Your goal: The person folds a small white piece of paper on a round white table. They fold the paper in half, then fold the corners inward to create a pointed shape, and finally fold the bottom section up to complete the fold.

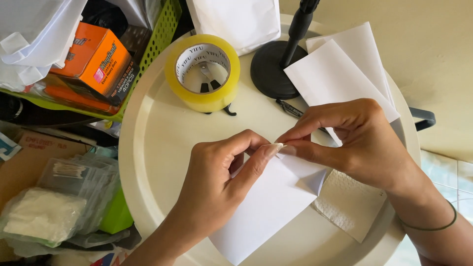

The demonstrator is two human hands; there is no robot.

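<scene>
Hands (217, 182) (354, 143) pinch smooth white folded paper (266, 207) together.

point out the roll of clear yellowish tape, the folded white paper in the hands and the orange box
roll of clear yellowish tape (222, 93), head view, on its outer side wall
folded white paper (266, 207), head view, on its flat middle
orange box (93, 61), head view, on its top face

Item: white folded paper (268, 207).
Condition: plain, creased, a flap turned over along its right edge.
Pose: flat, set at an angle, one corner pointing near.
Location: near-centre of the round cream tray, its far corner pinched between fingertips.
</scene>
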